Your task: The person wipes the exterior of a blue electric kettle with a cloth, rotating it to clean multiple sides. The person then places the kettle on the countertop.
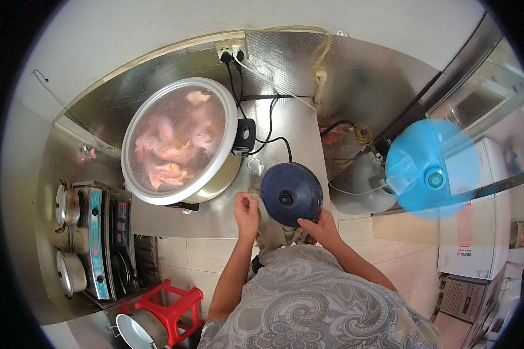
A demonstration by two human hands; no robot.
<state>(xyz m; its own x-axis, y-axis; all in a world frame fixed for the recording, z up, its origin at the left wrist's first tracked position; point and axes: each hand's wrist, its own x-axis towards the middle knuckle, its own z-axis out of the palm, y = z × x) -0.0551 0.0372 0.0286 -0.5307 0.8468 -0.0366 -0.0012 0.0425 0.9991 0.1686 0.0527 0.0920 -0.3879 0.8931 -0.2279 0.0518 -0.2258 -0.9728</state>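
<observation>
A dark blue electric kettle base [273, 192], round with a black connector in its middle, is tipped up at the front of the metal worktop [192, 224]. My right hand [321, 227] grips its lower right rim. Just left of the base, my left hand [246, 213] has its fingers curled at the edge of a greyish cloth [268, 224], which hangs partly behind the base. A black cord [284, 141] runs from the base toward the back. Further left stands a large pot [220, 181] under a steamed-up glass lid [179, 104], with pale raw meat, apparently poultry, visible inside.
Plugs fill a wall socket [230, 50] behind the worktop. At left is a gas stove [98, 244] with small pots; a red plastic stool [170, 305] stands below it. A gas cylinder [360, 192], a blue water bottle [419, 144] and a white carton [471, 240] are on the right.
</observation>
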